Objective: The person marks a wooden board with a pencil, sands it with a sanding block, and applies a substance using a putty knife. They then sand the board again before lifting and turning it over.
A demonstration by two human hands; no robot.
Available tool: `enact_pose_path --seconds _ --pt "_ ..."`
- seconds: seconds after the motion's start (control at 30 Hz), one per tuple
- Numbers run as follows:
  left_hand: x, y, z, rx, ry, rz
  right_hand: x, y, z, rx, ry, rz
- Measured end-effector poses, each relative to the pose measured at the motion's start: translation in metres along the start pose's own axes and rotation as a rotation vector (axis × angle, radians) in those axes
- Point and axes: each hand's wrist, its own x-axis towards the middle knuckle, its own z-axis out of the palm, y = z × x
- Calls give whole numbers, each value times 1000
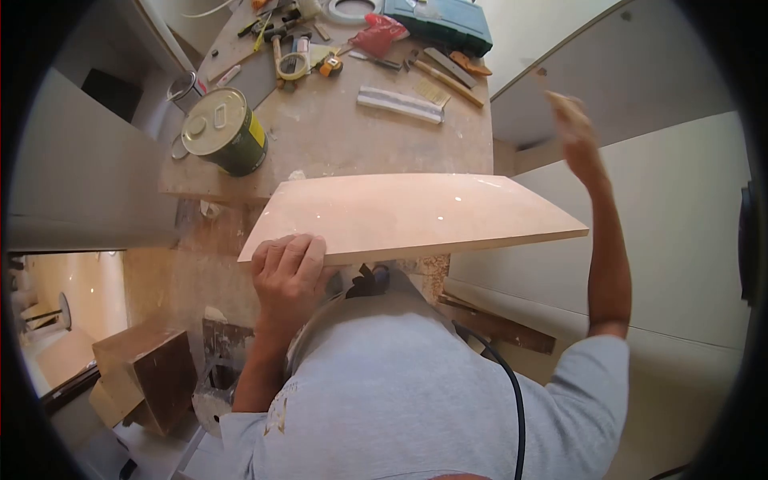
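Note:
My left hand [290,268] is closed over the near left edge of a pale wooden board [416,212], with the fingers on its top face. The board tilts toward me and its far edge overlaps the front of the workbench in this view. A few small white spots dot its surface. Raised to the right of the board and apart from it, my right hand [574,132] is smeared by motion, so its fingers do not show clearly.
On the workbench [320,148] stand a large metal can [228,132] and a smaller can [186,90]. Farther back lie a tape roll [293,66], a tape measure [329,66], a white-grey bar [400,105], a red bag [378,34] and a teal case [440,24]. A wooden box [148,372] sits lower left.

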Motion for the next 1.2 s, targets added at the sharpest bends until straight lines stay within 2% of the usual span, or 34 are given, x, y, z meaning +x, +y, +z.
enact_pose_path --seconds 0.07,0.13,0.23,0.3,0.33,0.37,0.4,0.47,0.53,0.63,0.7,0.73,0.8,0.87,0.9,0.93,0.97,1.0,1.07,1.13,1.17,1.2 --pt "-1 -2 1 -4 6 7 44 -29 44 29 -192 -173" --pt "-3 -2 -1 4 -2 4 84 -38 95 -13 -330 -253" --pt "7 -4 0 19 7 3 136 -9 184 -10 -447 -311" --pt "21 0 -2 19 -5 -51 169 45 273 -85 -461 -565" --pt "29 3 -4 29 0 -61 171 37 287 -180 -594 -364" --pt "37 5 -6 73 -26 -104 178 67 331 -164 -588 -396" --pt "42 7 -5 118 -53 -148 176 64 341 -122 -577 -302" --pt "48 6 2 93 -55 -201 181 87 379 -46 -538 -283" --pt "56 6 2 128 -62 -229 187 90 389 -101 -637 -218" --pt "70 8 1 122 -82 -291 195 87 411 -83 -586 -216" --pt "78 4 2 126 -73 -291 195 87 414 -173 -373 -89" --pt "80 1 1 147 -91 -282 202 83 401 -166 -375 -88" --pt "80 -4 3 161 -117 -274 224 65 342 -241 -559 -305" --pt "83 -10 9 287 23 -295 274 96 324 -64 -940 -355" --pt "86 -14 14 278 17 -279 286 121 302 55 -925 -468" --pt "88 -18 22 217 225 -372 290 145 274 173 -906 -578" --pt "89 -22 32 150 428 -468 292 147 226 83 -1026 -534" --pt "90 -31 42 132 404 -456 288 141 171 1 -1150 -483" --pt "90 -62 66 -218 661 -621 236 135 78 -13 -935 237" --pt "66 -120 79 -792 449 -631 195 198 26 263 -995 488" --pt "54 -146 96 -804 450 -622 164 216 10 532 -1000 636" --pt "43 -169 122 -1006 470 -687 128 232 4 802 -989 772"
